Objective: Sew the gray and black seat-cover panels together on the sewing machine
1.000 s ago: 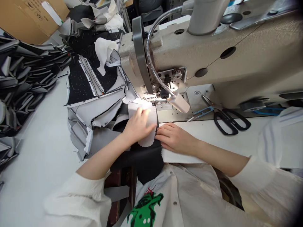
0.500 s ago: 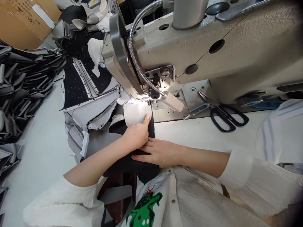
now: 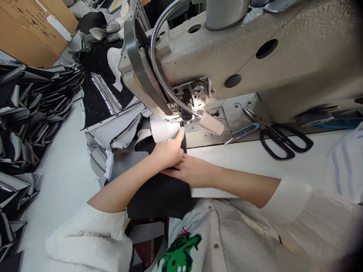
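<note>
A light grey fabric piece (image 3: 163, 129) lies over black fabric (image 3: 161, 194) with its far end at the lit presser foot (image 3: 185, 122) of the sewing machine (image 3: 238, 53). My left hand (image 3: 169, 151) is closed at the near end of the grey piece, its index finger stretched along the right edge close to the foot. Just below it, my right hand (image 3: 194, 170) rests on the black fabric with fingers stretched out. Its fingertips are partly hidden beneath my left hand. The black fabric hangs over the table's front edge.
Black-handled scissors (image 3: 283, 139) and blue thread snips (image 3: 245, 131) lie right of the needle area. A lamp head (image 3: 209, 122) hangs beside the foot. Left are sewn grey and black pieces (image 3: 113, 130), stacked fabric parts (image 3: 36, 109) and a cardboard box (image 3: 34, 32).
My left hand has slid back toward me along the grey piece and its index finger now points forward. My right hand has moved left onto the black fabric, against the left. The view has shifted.
</note>
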The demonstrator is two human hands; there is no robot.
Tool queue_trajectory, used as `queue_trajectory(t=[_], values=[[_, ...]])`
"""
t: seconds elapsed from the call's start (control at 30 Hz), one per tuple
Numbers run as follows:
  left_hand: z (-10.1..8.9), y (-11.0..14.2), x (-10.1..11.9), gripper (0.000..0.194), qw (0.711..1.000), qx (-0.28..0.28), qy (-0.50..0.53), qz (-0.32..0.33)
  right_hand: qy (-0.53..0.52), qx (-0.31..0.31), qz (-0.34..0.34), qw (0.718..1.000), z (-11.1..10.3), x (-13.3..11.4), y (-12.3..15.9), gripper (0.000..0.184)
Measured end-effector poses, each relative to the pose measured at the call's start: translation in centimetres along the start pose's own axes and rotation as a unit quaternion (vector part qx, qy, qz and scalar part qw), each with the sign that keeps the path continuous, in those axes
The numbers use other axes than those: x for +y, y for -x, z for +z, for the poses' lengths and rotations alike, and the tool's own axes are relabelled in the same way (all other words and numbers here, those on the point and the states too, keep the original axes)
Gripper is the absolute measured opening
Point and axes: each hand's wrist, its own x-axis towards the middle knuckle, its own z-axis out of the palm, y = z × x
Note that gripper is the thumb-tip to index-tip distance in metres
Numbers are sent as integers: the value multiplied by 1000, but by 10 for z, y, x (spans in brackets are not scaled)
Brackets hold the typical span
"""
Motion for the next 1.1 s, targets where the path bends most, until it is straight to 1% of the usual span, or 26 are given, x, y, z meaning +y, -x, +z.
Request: queue_trajectory(t=[0.1,0.17,0.23,0.3,0.37,0.43,0.5,0.57,0.6,0.67,0.73,0.93,1.03,1.1], values=[[0,10,-3,74,999,-5,-26,27,-19,-25,-18,999,-7,-8,3,62],[2,20,-6,71,998,-29,-44,35,-31,-48,-62,996,-11,-18,8,69],[6,29,-9,68,997,-45,-45,40,-39,-66,-98,992,-10,-27,12,66],[12,33,-10,64,998,-32,-32,48,-42,-72,-106,991,-5,-32,14,61],[17,32,-10,61,999,0,-22,49,-35,-60,-93,993,1,-34,13,57],[22,27,-9,58,998,36,-21,45,-5,-23,-68,997,6,-35,10,46],[26,21,-7,54,996,75,-24,42,49,28,-26,998,9,-35,7,37],[28,14,-6,50,992,117,-33,45,101,68,21,992,10,-35,4,35],[29,11,-6,48,989,136,-39,46,118,76,40,989,10,-35,3,35],[30,4,-7,43,984,166,-45,47,137,76,62,986,9,-33,1,35],[30,-3,-10,40,981,183,-37,53,148,70,70,984,8,-28,-1,34],[27,-28,-22,33,963,248,33,99,174,65,92,978,-1,-5,-8,31],[24,-39,-27,30,952,268,77,128,167,51,105,979,-3,6,-12,33],[21,-43,-30,29,948,277,83,134,148,52,104,982,-3,13,-15,35]])
